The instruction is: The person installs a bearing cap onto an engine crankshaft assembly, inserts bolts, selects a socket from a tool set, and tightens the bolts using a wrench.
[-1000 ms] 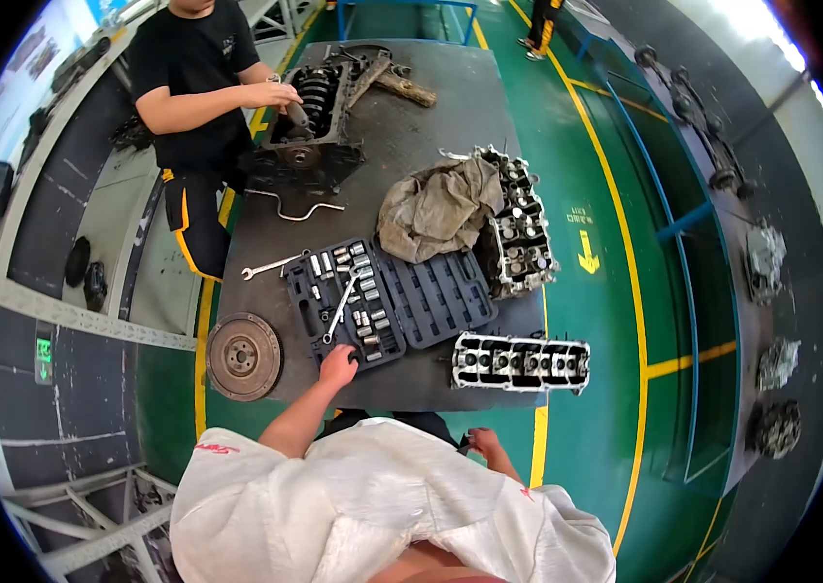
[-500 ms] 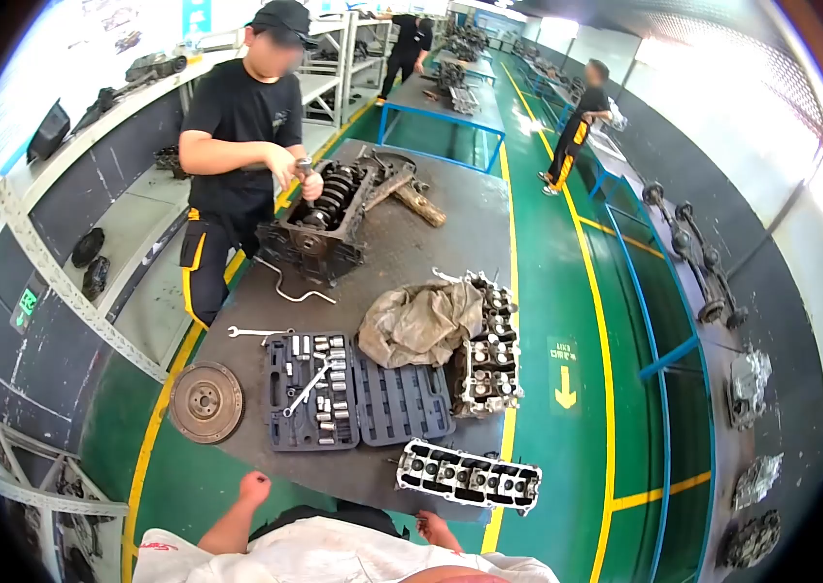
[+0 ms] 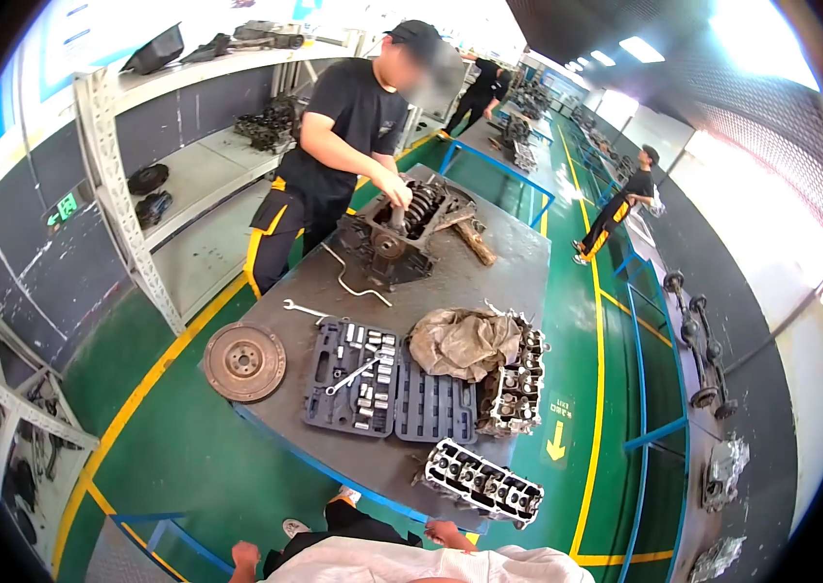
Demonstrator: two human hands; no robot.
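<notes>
My left hand (image 3: 245,556) hangs low at the bottom of the head view, over the floor and off the table; its fingers look curled, with nothing seen in them. Close to the table's front edge is my right hand (image 3: 445,532), also loosely curled and apparently bare. The nearest part to it is a cylinder head (image 3: 482,483) lying at the front corner. Behind that sit an open socket set case (image 3: 353,377) with a combination wrench (image 3: 353,376) across it, a crumpled brown cloth (image 3: 465,343) and a second cylinder head (image 3: 516,381).
A flywheel (image 3: 244,361) lies at the table's left corner. Across the table a co-worker (image 3: 348,126) reaches into an engine block (image 3: 392,233). A bent metal tube (image 3: 353,279) lies before it. Shelving (image 3: 125,194) stands left; a parts bench (image 3: 693,369) runs along the right.
The view has tilted up and turned, so the table sits further right. My hands are lower in the picture. The co-worker now leans further over the engine block.
</notes>
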